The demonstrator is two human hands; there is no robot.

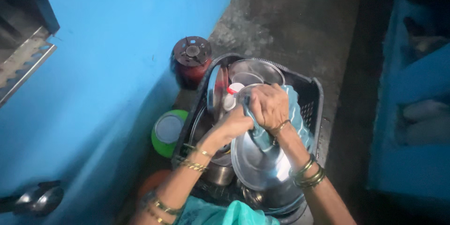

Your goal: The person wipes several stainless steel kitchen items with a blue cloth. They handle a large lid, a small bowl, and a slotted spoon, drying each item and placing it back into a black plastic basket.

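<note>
Single head cam, looking steeply down from above, close in. Left grip (pixel 234 122) and right grip (pixel 268 106) near frame centre, over black basket (pixel 315 94). Blue wall (pixel 103 65) left of grips, concrete floor (pixel 290 14) beyond. No 2nd view.

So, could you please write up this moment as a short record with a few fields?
setting: dark plastic crate of steel dishes on a grey floor by a blue wall
left hand: grips the edge of a round steel lid
right hand: presses a light blue cloth on the lid
in crate: upright steel plates, a steel bowl
beside crate: small red stove, green container
</note>
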